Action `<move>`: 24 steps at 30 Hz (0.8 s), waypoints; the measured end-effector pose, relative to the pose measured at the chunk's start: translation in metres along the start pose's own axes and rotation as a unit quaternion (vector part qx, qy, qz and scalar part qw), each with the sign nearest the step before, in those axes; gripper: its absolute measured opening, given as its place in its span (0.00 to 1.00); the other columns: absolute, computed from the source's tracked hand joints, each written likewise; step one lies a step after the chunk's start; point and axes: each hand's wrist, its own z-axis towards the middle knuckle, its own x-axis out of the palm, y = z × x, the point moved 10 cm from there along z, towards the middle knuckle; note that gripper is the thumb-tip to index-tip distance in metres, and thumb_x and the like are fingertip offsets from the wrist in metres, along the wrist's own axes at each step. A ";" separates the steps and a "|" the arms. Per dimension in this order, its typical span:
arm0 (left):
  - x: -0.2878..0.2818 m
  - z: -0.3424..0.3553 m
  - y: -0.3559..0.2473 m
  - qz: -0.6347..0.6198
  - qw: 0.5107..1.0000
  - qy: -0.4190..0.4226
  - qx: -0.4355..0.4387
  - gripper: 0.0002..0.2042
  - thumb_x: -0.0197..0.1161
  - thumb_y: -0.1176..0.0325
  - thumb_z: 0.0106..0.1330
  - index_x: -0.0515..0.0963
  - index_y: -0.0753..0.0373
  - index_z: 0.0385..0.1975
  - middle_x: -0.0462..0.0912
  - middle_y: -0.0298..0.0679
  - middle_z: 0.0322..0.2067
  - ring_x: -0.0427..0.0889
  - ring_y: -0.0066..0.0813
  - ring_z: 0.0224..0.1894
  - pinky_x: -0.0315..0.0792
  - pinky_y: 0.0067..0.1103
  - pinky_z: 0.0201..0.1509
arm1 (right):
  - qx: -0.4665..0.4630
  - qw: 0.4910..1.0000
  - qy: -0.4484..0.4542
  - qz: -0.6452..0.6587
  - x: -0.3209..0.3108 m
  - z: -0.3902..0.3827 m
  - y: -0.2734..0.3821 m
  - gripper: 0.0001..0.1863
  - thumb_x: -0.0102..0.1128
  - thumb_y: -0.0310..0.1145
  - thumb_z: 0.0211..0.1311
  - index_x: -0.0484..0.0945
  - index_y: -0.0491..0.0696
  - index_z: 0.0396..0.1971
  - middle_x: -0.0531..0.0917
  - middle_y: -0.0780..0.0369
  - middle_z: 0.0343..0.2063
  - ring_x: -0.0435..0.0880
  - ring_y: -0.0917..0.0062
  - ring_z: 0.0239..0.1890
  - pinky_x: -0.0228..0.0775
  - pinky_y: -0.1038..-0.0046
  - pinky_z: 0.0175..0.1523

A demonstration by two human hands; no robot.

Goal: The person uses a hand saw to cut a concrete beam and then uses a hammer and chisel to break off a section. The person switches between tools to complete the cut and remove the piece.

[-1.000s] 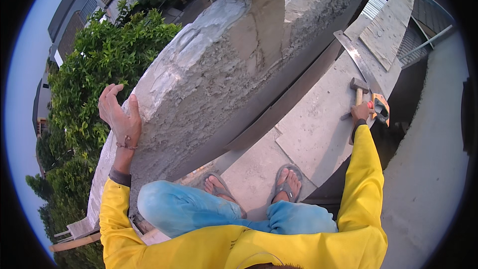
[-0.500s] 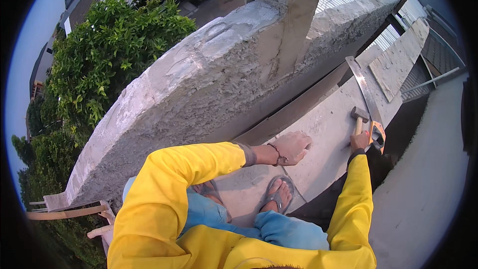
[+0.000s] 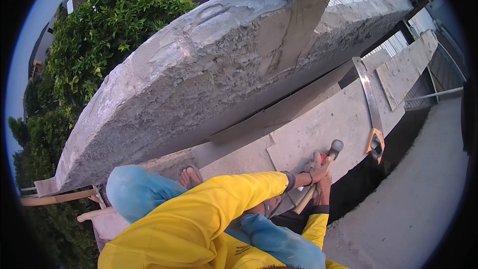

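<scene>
I have the right hand (image 3: 323, 189) with its fingers clamped on the wooden handle of the hammer (image 3: 305, 200), the lower end of that handle sticking out past the grip toward the body. The left hand (image 3: 317, 168) is pressed in right beside it, farther up toward the hammer's grey head, its fingers bent about a red piece (image 3: 322, 158); from my view I cannot tell whether they are fully closed on it. The hammer slants between the two hands, head away from the body and to the right, over the near edge of the pale board (image 3: 343, 124); I cannot make out whether any part of it touches that board. A beaded bracelet (image 3: 309, 176) rings the left wrist, and both yellow sleeves end in dark cuffs. Beyond the hands, I see a saw (image 3: 369, 92) with an orange and black handle, well apart from the hammer, its curved-looking blade lying across the board and its grip at the board's right edge. Past the saw, a smaller plank (image 3: 407, 72) lies on top. Nearer me are blue trousers (image 3: 142, 194) and a foot (image 3: 189, 176) in a sandal. To the left runs a rough concrete wall (image 3: 199, 69), with a leafy green tree (image 3: 109, 35) behind it.
</scene>
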 end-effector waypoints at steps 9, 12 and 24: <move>-0.026 -0.003 0.006 0.066 0.998 0.005 -0.020 0.37 0.54 0.34 0.74 0.62 0.67 0.61 0.87 0.61 0.43 0.90 0.59 0.41 0.81 0.44 0.47 | 0.048 0.993 0.037 -0.105 -0.012 -0.020 0.013 0.13 0.57 0.21 0.67 0.73 0.45 0.50 0.86 0.60 0.33 0.75 0.82 0.16 0.70 0.78 0.19; -0.072 -0.009 -0.017 0.139 0.983 0.042 0.115 0.32 0.58 0.40 0.74 0.68 0.66 0.58 0.87 0.57 0.39 0.89 0.60 0.39 0.79 0.44 0.45 | 0.012 0.996 0.012 -0.082 -0.009 -0.038 0.028 0.10 0.57 0.20 0.64 0.70 0.47 0.42 0.84 0.61 0.31 0.73 0.83 0.15 0.70 0.79 0.19; -0.292 -0.233 -0.364 0.322 0.731 -0.074 0.597 0.20 0.71 0.65 0.61 0.74 0.54 0.52 0.82 0.40 0.36 0.87 0.46 0.37 0.79 0.37 0.39 | -0.188 0.976 0.089 0.059 0.085 -0.107 0.151 0.10 0.56 0.20 0.56 0.69 0.47 0.37 0.75 0.62 0.28 0.67 0.83 0.16 0.67 0.77 0.21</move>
